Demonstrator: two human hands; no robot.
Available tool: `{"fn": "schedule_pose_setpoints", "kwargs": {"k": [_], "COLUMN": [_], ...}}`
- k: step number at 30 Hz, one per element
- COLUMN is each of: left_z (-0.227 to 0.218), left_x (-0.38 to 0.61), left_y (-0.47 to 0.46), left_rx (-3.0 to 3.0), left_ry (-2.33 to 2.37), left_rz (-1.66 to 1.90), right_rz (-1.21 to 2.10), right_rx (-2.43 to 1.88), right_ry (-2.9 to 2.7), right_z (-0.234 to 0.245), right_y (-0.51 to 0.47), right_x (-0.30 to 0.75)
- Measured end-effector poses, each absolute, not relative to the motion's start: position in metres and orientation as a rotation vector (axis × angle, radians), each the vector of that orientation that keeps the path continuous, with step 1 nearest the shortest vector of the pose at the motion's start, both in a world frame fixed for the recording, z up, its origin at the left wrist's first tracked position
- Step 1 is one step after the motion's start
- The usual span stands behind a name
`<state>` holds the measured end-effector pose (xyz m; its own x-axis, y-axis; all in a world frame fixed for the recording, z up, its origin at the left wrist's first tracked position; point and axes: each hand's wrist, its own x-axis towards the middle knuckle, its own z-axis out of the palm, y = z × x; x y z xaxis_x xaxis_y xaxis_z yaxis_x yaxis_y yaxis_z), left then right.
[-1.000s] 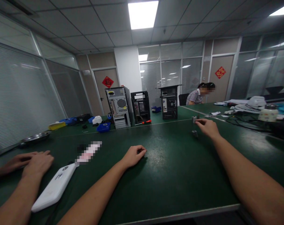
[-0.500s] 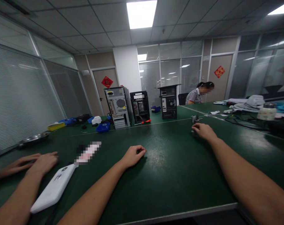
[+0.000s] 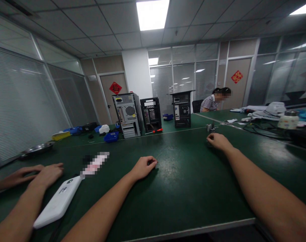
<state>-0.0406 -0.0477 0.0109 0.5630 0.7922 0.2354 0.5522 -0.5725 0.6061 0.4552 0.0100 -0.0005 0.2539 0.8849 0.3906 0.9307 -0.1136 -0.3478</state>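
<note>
Small metal parts (image 3: 210,127): standing on the green table (image 3: 183,188), just past the right hand.
Right hand (image 3: 218,141): low on the table, fingers curled down; I cannot tell if it holds anything.
Left hand (image 3: 143,167): a loose fist, nothing seen inside.
How far: it looks like the parts are not picked up yet.
Nearby: another person's hands (image 3: 45,174), a white case (image 3: 57,203).

Matt green table (image 3: 183,188); glossy white plastic case (image 3: 57,203).

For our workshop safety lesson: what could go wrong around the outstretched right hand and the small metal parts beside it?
1. The right hand, at full stretch, could knock the small metal parts standing just beyond it; they might roll away.
2. The white device lies by another person's hand, towards the near edge of the table; a nudge might drop it.
</note>
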Motion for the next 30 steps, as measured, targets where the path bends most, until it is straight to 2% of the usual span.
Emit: {"fn": "schedule_pose_setpoints", "kwargs": {"k": [9, 20, 26, 30], "left_z": [0.013, 0.009, 0.013, 0.012], "left_x": [-0.040, -0.041, -0.042, -0.042], "left_y": [-0.049, -0.046, -0.049, -0.048], "left_rx": [2.328, 2.355, 2.354, 2.358], "left_ry": [1.085, 1.087, 1.083, 1.085], "left_rz": [0.679, 0.675, 0.662, 0.654], "right_rz": [0.128, 0.191, 0.085, -0.039], "right_rx": [-1.982, -1.817, -1.801, -1.637], "right_ry": [-1.392, -1.692, -1.814, -1.960], "right_z": [-0.015, -0.021, -0.014, 0.004], "right_y": [0.018, 0.009, 0.000, -0.003], "right_x": [0.473, 0.468, 0.444, 0.393]}}
